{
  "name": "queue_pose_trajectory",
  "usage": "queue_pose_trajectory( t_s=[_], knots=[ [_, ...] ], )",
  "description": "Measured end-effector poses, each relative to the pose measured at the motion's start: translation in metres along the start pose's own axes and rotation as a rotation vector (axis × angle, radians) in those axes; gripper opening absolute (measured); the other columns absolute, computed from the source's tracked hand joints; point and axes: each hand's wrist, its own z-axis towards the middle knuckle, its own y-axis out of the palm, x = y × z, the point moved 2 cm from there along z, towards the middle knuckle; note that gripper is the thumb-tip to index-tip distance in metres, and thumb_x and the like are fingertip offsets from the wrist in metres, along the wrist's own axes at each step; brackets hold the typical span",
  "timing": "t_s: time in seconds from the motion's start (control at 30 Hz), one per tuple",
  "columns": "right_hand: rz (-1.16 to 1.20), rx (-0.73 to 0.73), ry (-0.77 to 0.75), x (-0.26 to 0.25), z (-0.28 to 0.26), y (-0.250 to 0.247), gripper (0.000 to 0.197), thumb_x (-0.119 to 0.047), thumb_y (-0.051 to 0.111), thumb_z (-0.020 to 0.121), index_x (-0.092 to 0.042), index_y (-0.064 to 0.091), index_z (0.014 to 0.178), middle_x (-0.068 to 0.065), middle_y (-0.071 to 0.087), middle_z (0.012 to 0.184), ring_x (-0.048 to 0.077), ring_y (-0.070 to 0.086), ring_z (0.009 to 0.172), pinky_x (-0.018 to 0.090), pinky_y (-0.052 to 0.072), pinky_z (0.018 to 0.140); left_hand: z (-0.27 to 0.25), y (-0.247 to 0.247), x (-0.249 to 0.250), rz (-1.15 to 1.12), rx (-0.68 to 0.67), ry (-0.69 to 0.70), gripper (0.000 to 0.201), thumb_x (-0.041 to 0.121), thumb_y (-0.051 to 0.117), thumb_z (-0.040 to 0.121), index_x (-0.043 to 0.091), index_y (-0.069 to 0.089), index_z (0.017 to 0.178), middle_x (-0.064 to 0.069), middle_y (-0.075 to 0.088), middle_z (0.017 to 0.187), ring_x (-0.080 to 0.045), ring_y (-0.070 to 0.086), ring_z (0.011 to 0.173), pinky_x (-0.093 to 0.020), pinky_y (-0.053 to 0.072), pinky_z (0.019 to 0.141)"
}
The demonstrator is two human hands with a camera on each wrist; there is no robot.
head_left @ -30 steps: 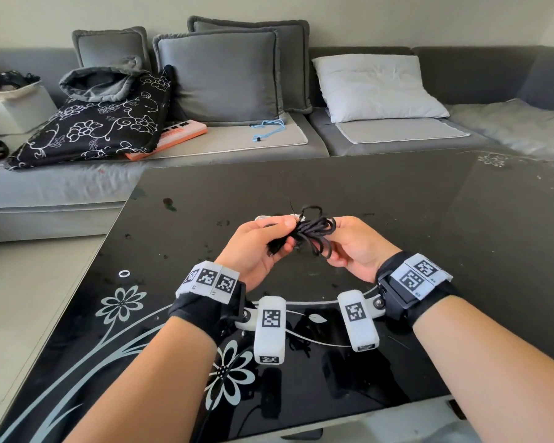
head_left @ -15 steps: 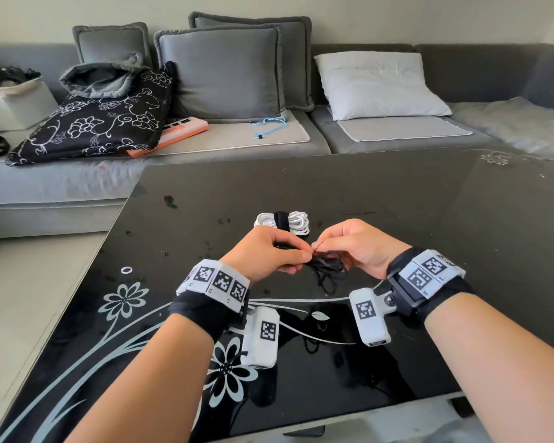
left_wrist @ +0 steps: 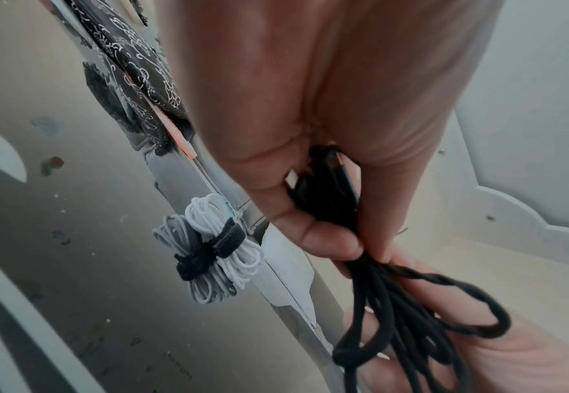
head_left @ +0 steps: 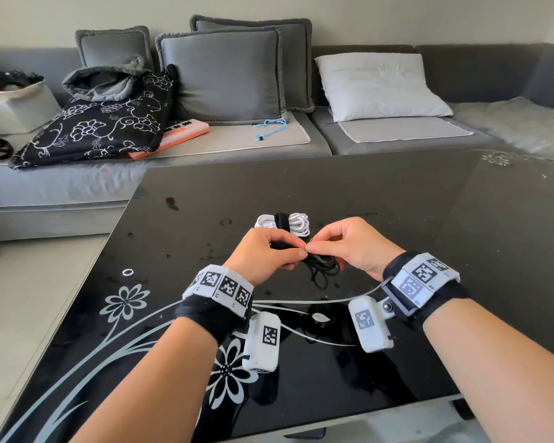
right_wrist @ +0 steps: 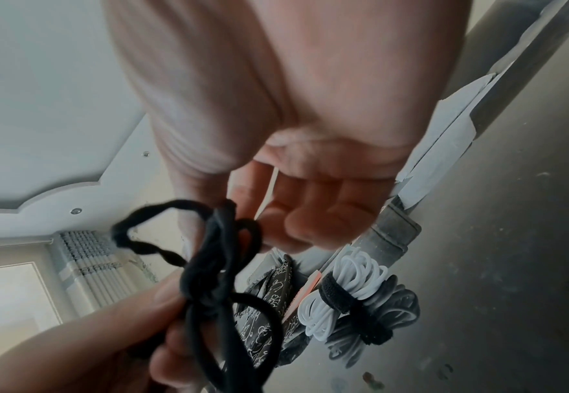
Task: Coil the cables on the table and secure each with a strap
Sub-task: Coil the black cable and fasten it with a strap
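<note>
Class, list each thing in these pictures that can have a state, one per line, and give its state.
black cable: coiled, held over the table, no strap visible on it
white cable: coiled, lying on the table
black strap: wrapped round the white cable
left hand: pinches the black cable
right hand: fingers curled at the bundle; what it pinches is unclear

Home living rm. Grey corner sofa [head_left: 237, 145] w/ grey cushions [head_left: 221, 75] and a white pillow [head_left: 378, 87] runs behind a black glass coffee surface [head_left: 397, 199] printed w/ white flowers. Black floral blanket [head_left: 100, 123] heaped on the seat; curtained window [right_wrist: 87, 255] and moulded ceiling [right_wrist: 50, 106] in right-wrist view.
</note>
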Motion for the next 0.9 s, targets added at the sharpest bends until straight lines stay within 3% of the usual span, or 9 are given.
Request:
queue_pose_trajectory(
  t_s=[0.07,0.13,0.3,0.43,0.5,0.63,0.7,0.8,0.9],
  knots=[
    [0.022,0.006,-0.003,-0.001,0.000,0.000,0.011,-0.029,0.083,0.078,-0.019,0.079,0.081,0.003,0.072,0.074,0.021,0.058,0.071,0.034,0.044,0.068,0.000,0.000,0.000,0.003,0.004,0.010,0.007,0.008,0.079,0.081,0.015,0.077,0.083,-0.004,0.072,0.078,-0.013,0.064,0.066,-0.026,0.056,0.075],
    [0.038,0.004,-0.005,-0.002,0.000,-0.001,0.008,-0.024,0.082,0.079,-0.018,0.079,0.082,-0.002,0.074,0.076,0.010,0.063,0.074,0.026,0.047,0.076,0.000,0.001,0.000,-0.014,0.010,0.017,0.007,0.006,0.079,0.081,0.012,0.076,0.083,-0.005,0.072,0.080,-0.015,0.065,0.069,-0.030,0.058,0.078],
    [0.028,0.073,-0.006,-0.004,0.000,0.001,0.012,-0.026,0.082,0.078,-0.015,0.079,0.082,-0.003,0.071,0.072,0.005,0.061,0.067,0.019,0.046,0.068,0.001,0.002,-0.001,-0.018,0.086,0.034,0.008,0.006,0.080,0.080,0.008,0.075,0.086,-0.004,0.073,0.079,-0.014,0.066,0.066,-0.027,0.058,0.074],
    [-0.163,0.215,-0.113,-0.012,0.002,0.006,0.016,-0.020,0.082,0.079,-0.007,0.075,0.073,0.001,0.068,0.067,0.003,0.055,0.057,0.012,0.044,0.057,0.003,0.004,0.001,0.102,0.177,0.064,0.007,0.011,0.080,0.079,0.016,0.075,0.080,0.004,0.072,0.070,-0.011,0.065,0.061,-0.029,0.057,0.070],
    [-0.242,0.254,-0.187,-0.019,0.002,0.009,0.015,-0.018,0.081,0.079,-0.007,0.075,0.073,0.004,0.072,0.072,0.006,0.059,0.060,0.014,0.047,0.058,0.005,0.002,0.002,0.117,0.212,0.067,0.009,0.013,0.081,0.078,0.020,0.075,0.077,0.002,0.074,0.075,-0.013,0.066,0.063,-0.032,0.058,0.072],
    [-0.159,0.132,-0.183,-0.024,0.002,0.005,0.003,-0.016,0.077,0.083,-0.014,0.079,0.082,0.005,0.076,0.085,0.022,0.070,0.085,0.029,0.054,0.084,0.004,-0.006,0.003,-0.061,0.178,0.051,0.011,0.005,0.080,0.079,0.013,0.072,0.077,-0.002,0.070,0.074,-0.014,0.061,0.057,-0.029,0.055,0.068],
    [-0.123,0.081,-0.163,-0.023,0.002,0.000,0.013,-0.007,0.073,0.085,-0.018,0.079,0.085,0.008,0.077,0.090,0.028,0.071,0.091,0.034,0.053,0.091,0.004,-0.007,0.002,-0.136,0.145,0.031,0.016,0.001,0.078,0.080,0.011,0.067,0.077,-0.004,0.068,0.071,-0.015,0.058,0.055,-0.027,0.053,0.067],
    [-0.123,0.043,-0.164,-0.022,-0.001,-0.002,0.018,-0.006,0.075,0.084,-0.023,0.079,0.085,0.014,0.077,0.088,0.022,0.069,0.080,0.033,0.054,0.088,0.006,-0.005,0.000,-0.201,0.078,-0.018,0.028,-0.004,0.076,0.081,0.013,0.053,0.077,-0.012,0.066,0.077,-0.017,0.057,0.056,-0.028,0.052,0.066],
    [-0.076,-0.008,-0.147,-0.021,-0.003,-0.005,0.017,-0.004,0.077,0.082,-0.020,0.080,0.087,0.008,0.078,0.089,0.012,0.070,0.080,0.021,0.054,0.085,0.005,-0.003,0.000,-0.244,0.000,-0.051,0.035,-0.007,0.072,0.083,0.014,0.045,0.079,-0.014,0.065,0.082,-0.017,0.059,0.059,-0.025,0.052,0.060]
  ],
)
